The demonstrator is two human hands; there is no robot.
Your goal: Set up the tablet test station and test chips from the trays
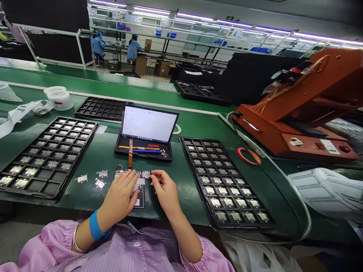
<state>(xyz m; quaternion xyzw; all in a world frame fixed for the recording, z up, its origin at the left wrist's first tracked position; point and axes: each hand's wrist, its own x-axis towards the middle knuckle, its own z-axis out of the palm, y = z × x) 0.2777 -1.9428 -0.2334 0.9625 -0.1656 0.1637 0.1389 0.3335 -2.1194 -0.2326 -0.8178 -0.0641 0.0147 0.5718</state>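
Note:
My left hand (pixel 120 196) lies with fingers stretched flat over a small circuit board (pixel 138 180) on the green bench, pressing it down. My right hand (pixel 163 187) is curled beside it, fingertips pinched at a small silver part (pixel 146 174) on the board's top edge. An orange ribbon cable (pixel 130 153) runs from the board up to a black fixture (pixel 143 150) holding a lit tablet screen (pixel 148 123). Three loose silver parts (pixel 100 183) lie just left of my left hand.
A black tray of silver parts (pixel 47 155) sits at left and another tray (pixel 227 181) at right. An empty black tray (pixel 100 108) and label rolls (pixel 58 98) lie behind. An orange machine (pixel 300 113) stands at right with a red tape ring (pixel 248 155). People in blue work far back.

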